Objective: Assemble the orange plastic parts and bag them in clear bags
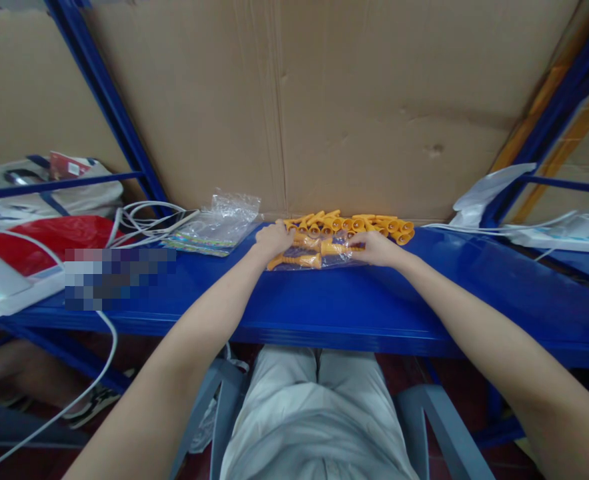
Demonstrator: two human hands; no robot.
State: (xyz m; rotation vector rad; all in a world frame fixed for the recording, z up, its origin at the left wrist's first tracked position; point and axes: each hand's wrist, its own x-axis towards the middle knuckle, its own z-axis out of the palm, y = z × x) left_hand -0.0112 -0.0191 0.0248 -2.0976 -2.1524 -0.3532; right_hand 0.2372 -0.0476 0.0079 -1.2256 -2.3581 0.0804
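Observation:
A clear plastic bag (344, 259) with several orange-yellow plastic pieces (307, 261) in or under it lies on the blue table. At its left end is my left hand (274, 240), fingers bent down by the pieces; what they hold is too small to make out. My right hand (377, 249) is at the right side, its fingers closed around the end of one orange-yellow piece (337, 249). Right behind both hands, a row of similar funnel-ended pieces (359, 225) runs along the cardboard.
Clear packaging with a coloured card (199, 245) lies left of my hands, near white cables (149, 223), a red bag (49, 240) and a power strip (21, 290). Brown cardboard (324, 107) stands behind the blue table (334, 313). Another person's leg (24, 373) shows lower left.

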